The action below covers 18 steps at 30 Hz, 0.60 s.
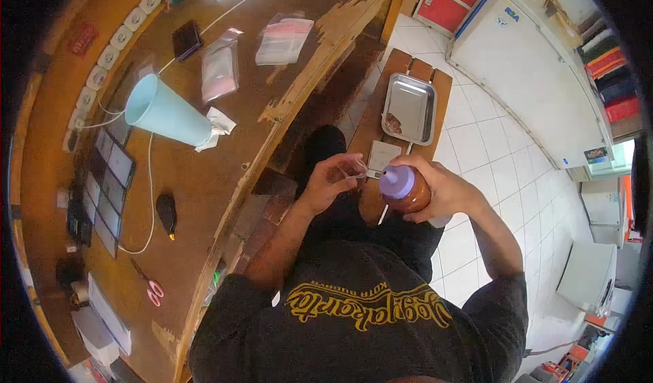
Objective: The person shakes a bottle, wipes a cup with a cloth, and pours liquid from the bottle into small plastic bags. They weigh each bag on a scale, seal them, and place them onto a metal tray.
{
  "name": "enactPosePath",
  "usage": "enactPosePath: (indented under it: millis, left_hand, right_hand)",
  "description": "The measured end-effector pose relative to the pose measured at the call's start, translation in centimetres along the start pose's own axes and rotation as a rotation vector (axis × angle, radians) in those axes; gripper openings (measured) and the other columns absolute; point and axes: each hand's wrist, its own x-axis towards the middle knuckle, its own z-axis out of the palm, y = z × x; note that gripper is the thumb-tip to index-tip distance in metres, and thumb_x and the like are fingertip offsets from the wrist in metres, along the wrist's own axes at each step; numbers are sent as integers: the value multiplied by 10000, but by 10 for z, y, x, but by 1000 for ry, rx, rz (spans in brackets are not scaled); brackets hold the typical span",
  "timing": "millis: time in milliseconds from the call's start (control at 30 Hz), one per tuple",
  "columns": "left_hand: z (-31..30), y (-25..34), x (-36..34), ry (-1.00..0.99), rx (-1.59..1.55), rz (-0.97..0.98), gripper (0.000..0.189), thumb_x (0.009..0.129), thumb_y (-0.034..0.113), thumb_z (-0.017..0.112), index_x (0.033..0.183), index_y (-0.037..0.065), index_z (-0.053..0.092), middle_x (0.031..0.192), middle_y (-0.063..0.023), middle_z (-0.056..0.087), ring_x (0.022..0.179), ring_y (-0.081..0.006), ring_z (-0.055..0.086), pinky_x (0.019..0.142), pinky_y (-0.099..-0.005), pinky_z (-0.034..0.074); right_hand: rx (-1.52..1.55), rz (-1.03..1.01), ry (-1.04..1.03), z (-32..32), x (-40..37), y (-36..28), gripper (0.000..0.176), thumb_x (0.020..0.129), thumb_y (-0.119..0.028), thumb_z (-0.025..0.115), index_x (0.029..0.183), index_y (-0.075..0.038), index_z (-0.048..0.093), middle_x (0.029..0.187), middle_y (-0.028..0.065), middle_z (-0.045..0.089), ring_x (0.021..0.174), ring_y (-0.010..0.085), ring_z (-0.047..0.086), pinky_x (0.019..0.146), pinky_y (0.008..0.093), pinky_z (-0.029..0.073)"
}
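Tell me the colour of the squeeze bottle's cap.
The cap is light purple, seen best in the head view, the only one.

1 pair of pink-handled scissors (155,290) lies near 1 white cable (150,229); floor tiles (472,141) are white.

White square-tiled floor (486,138) spreads right of the fingers — a worn brown wooden desk (197,179) stands left, a large white chest-like cabinet (537,77) ahead to the right.
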Motion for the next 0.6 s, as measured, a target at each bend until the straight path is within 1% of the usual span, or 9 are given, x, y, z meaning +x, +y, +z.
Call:
enactPosePath:
  millis: [67,133,167,233,300,367,467,567,600]
  left_hand:
    - [1,3,2,-3,-26,-57,500,827,46,780,1295,48,605,1066,-39,648,1020,-150,623,909,-306,513]
    - [0,6,5,-89,504,43,466,818,26,776,1258,35,624,1097,-61,650,1026,-177,624,903,-312,506]
    - [2,7,5,-97,503,37,466,818,26,776,1258,35,624,1097,-61,650,1026,-177,624,903,-312,506]
    - [13,17,8,-132,731,130,495,769,44,819,1233,41,646,1068,-67,655,964,-162,628,871,-301,507]
    - [20,19,8,-144,783,118,494,754,42,827,1218,45,656,1058,-70,658,945,-157,627,858,-298,507]
    - [22,16,7,-149,835,107,493,739,40,834,1203,49,667,1048,-73,661,925,-152,626,845,-295,507]
    - [21,11,5,-137,829,80,458,743,63,836,1176,55,684,1035,-72,667,927,-154,629,818,-302,510]
    - [19,14,5,-146,873,59,495,762,80,832,1224,58,657,1072,-62,662,933,-153,628,812,-305,522]
    - [18,12,3,-106,772,56,476,799,108,813,1234,62,624,1066,-70,667,941,-166,645,821,-315,533]
  right_hand:
    - [45,-10,17,0,-1,3,927,627,-202,874,1406,-230,375,1242,176,593,1133,404,605,965,485,499]
    - [-21,-4,-30,-7,-2,-2,917,633,-225,870,1406,-230,376,1227,174,600,1117,411,611,948,490,505]
    - [-88,2,-78,-11,-2,-6,908,640,-247,866,1405,-230,377,1212,173,608,1101,418,617,930,495,511]
    - [-185,72,-138,-18,-3,-12,905,647,-273,859,1408,-229,370,1190,179,616,1083,424,621,911,498,513]
    - [-281,141,-204,-24,-1,-24,904,654,-300,851,1411,-228,364,1167,185,624,1065,431,624,892,501,516]
    - [-454,319,-380,-27,5,-35,914,659,-312,843,1419,-219,344,1130,204,631,1041,431,628,865,503,516]
    - [-521,203,-381,-26,3,-21,918,664,-327,835,1426,-213,336,1098,215,635,1027,434,629,856,502,516]
    - [-488,258,-387,-28,8,-28,906,665,-302,842,1424,-205,356,1114,222,627,1026,438,626,855,505,513]
    - [-495,253,-387,-27,8,-25,906,665,-302,842,1424,-205,356,1114,222,627,1026,438,626,855,505,513]
